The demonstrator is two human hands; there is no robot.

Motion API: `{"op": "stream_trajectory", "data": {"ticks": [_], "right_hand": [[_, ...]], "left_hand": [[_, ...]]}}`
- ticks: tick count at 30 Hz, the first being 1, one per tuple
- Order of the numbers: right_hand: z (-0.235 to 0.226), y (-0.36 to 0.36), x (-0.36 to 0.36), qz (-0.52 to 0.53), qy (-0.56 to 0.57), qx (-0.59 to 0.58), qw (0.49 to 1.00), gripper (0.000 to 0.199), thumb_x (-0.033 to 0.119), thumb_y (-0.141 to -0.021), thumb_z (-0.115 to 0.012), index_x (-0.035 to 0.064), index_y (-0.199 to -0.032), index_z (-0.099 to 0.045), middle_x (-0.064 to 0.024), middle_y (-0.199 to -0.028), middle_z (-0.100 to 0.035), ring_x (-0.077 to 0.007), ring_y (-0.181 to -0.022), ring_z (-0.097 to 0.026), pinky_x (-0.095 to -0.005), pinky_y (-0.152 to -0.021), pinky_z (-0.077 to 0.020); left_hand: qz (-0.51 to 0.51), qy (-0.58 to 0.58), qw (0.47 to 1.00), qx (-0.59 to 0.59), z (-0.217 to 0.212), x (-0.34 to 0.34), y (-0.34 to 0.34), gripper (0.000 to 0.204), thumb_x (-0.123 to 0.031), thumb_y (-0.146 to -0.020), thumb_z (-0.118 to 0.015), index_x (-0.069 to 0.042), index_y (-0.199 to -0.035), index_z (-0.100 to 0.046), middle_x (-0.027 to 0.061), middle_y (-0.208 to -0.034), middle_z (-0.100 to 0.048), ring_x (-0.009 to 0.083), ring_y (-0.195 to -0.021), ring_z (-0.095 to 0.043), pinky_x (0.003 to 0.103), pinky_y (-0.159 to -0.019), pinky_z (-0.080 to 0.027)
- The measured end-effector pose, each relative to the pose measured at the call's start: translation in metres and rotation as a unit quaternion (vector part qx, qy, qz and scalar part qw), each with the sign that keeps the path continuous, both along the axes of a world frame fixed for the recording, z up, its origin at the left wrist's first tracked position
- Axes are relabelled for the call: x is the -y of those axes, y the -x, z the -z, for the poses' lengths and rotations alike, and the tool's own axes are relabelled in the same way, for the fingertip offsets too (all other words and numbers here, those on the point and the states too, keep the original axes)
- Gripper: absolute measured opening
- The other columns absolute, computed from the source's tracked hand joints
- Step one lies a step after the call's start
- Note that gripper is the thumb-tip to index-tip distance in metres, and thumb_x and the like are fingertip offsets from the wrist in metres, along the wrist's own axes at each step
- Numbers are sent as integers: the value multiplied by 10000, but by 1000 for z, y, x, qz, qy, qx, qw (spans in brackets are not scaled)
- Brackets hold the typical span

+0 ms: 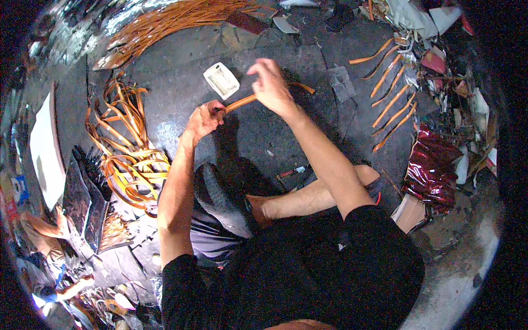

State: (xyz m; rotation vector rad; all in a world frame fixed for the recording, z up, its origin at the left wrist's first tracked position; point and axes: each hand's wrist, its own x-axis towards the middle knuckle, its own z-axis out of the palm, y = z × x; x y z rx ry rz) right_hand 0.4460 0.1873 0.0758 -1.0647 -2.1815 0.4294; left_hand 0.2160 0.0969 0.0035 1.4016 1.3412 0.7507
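My left hand point(204, 119) is closed on one end of a narrow orange-brown strap point(241, 103), which looks like leather. From there the strap runs up to the right and passes behind my right hand point(270, 89). Its far end comes out beyond that wrist. My right hand is raised over the strap, its fingers bent and smeared by motion, so its grip cannot be made out. Just beyond my hands, a small white rectangular dish point(233, 89) lies on the dark floor mat.
Looped orange straps point(129, 170) are heaped at left. Short strips point(391, 102) lie in a row at right, near scraps and a shiny dark-red sheet point(432, 165). A long strip bundle point(165, 30) lies at the far side. Another person's hand point(82, 285) shows at lower left.
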Motion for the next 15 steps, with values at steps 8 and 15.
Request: {"op": "stream_trajectory", "data": {"ticks": [8,15], "right_hand": [[5,-16,73,32,535,36,843,622,162,-975,-389,243,-1517,-94,-103,-605,-611,-173,-445,-574,-333,-428,-505],[63,67,108,-114,253,194,941,740,109,-878,-462,26,-1490,-53,-243,-663,-629,-395,-588,-627,-498,-597,-516]], "left_hand": [[-4,13,1000,19,0,4,5,194,-195,-884,-556,-42,-961,-646,67,-719,-653,155,-688,-649,312,-669,-493],[-27,95,995,2,12,53,107,202,-218,-898,-561,-40,-933,-649,36,-695,-640,123,-649,-591,305,-615,-460]]}}
